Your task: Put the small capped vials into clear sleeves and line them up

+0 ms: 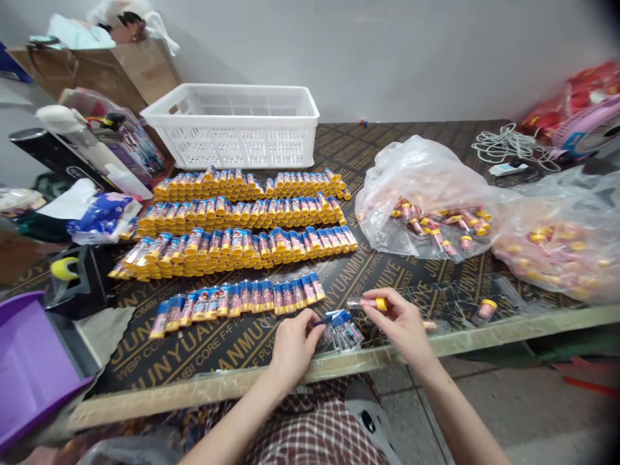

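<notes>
In my right hand point(404, 324) is a small clear tube point(371, 302) with a yellow cap and pink contents, pinched near the cap and pointing left. My left hand point(292, 343) is closed in a pinch on a small flat blue piece point(323, 321). Just right of it lies a small pile of clear and blue plastic pieces point(346, 332), perhaps wrapper sleeves. Beyond my left hand runs a single row of tubes point(237, 298) with blue tops and yellow bottoms. Behind that are several stacked rows of the same tubes point(237, 248).
A white plastic basket point(242, 139) stands at the back. On the right, open plastic bags point(411, 187) hold loose yellow-capped tubes; one capped tube point(485, 310) lies near the front edge. A purple dustpan point(33, 368), tape dispenser point(72, 278) and bottles crowd the left. White cable point(513, 145) lies back right.
</notes>
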### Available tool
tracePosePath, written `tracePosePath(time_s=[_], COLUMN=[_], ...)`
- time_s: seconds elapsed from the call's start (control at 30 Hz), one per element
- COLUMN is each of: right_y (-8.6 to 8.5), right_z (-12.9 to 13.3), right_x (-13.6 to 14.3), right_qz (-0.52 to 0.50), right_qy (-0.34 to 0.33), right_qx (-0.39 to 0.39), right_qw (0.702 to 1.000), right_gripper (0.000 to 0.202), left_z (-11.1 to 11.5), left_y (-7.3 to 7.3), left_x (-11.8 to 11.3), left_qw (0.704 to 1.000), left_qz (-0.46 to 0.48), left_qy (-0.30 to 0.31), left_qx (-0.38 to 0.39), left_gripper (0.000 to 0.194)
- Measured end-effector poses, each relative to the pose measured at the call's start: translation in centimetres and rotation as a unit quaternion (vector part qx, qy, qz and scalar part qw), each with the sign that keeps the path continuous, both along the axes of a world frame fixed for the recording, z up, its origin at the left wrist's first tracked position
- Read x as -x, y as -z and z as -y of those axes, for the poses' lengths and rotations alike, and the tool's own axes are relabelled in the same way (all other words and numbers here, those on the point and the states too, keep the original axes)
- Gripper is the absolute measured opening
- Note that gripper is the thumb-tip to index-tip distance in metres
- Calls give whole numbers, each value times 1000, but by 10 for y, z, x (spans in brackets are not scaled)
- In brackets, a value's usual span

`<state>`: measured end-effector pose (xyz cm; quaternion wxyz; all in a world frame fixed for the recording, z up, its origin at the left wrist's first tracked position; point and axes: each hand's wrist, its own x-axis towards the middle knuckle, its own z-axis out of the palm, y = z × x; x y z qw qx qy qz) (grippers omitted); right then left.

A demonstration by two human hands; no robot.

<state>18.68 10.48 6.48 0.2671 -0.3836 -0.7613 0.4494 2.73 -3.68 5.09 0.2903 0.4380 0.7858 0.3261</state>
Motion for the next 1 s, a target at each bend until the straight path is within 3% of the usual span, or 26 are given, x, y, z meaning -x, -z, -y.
tracePosePath(time_s=[0.2, 0.37, 0.47, 0.53, 0.63, 0.7, 0.8, 1.0], right_y=[11, 15, 9, 2, -5, -7, -3, 2], right_z=[7, 14, 22, 29, 43, 52, 63, 71], right_x=[0, 0, 2, 5, 9, 12, 14, 16], right_qz=[-9, -12, -37, -65, -95, -110, -123, -124], right_qy=[-21, -25, -15, -3, 12, 29, 46, 18], right_qx=[15, 21, 15, 12, 10, -1, -31, -122], right_qw=[1000, 999, 999, 998, 995, 994, 991, 985], right_gripper=[20, 16, 15, 17, 21, 25, 30, 42], left_z=[17, 26, 24, 19, 6, -2, -11, -17], left_y=[4, 10, 9, 6, -1, -7, -13, -14], left_x=[12, 14, 15, 18, 24, 28, 33, 33], left_qw=[986, 983, 994, 968, 868, 798, 744, 737], left_qz=[-160, -179, -17, 169, 412, 509, 566, 556], left_qy=[16, -29, -96, -157, -242, -287, -316, -341], left_qx=[50, 17, -57, -100, -138, -149, -159, -178], left_gripper=[15, 13, 11, 9, 26, 32, 29, 31])
